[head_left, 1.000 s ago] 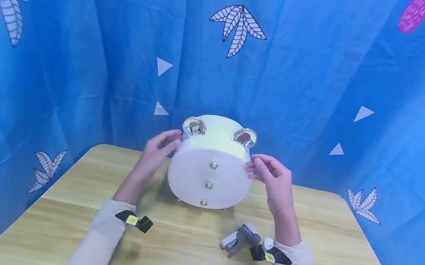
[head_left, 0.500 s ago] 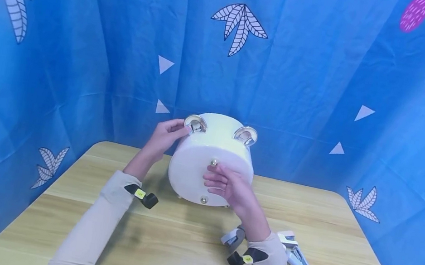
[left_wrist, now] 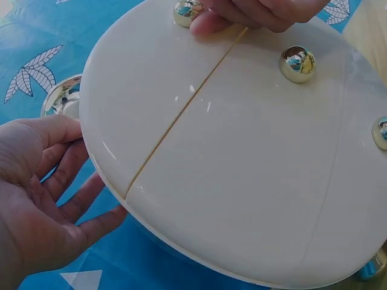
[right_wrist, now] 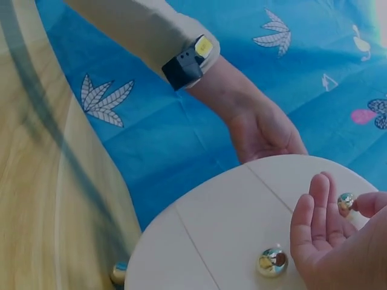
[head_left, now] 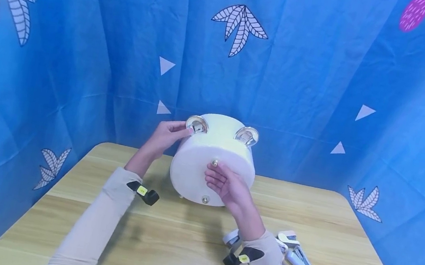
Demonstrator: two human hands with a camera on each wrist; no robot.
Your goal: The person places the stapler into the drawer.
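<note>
A glossy white oval drawer box [head_left: 189,177] with shiny metallic ears stands on the table. Round gold knobs run down its front. My left hand [head_left: 166,138] touches the box's left side by the left ear [head_left: 197,124]; its fingers lie fairly straight along the edge in the left wrist view. With thumb and index finger, my right hand [head_left: 230,188] pinches the top knob [right_wrist: 346,203], its other fingers loosely bent in front of the box. The middle knob [right_wrist: 272,261] is hidden behind that hand in the head view. A thin seam crosses the front below the top knob.
Several small stapler-like items [head_left: 299,260], white, grey and pale blue, lie on the wooden table [head_left: 163,244] by my right forearm, which partly covers them. A blue patterned curtain [head_left: 304,96] hangs close behind the box and on both sides.
My right hand has moved from the box's right side to the top knob and pinches it. The left hand has shifted slightly up towards the left ear. The box stays in place.
</note>
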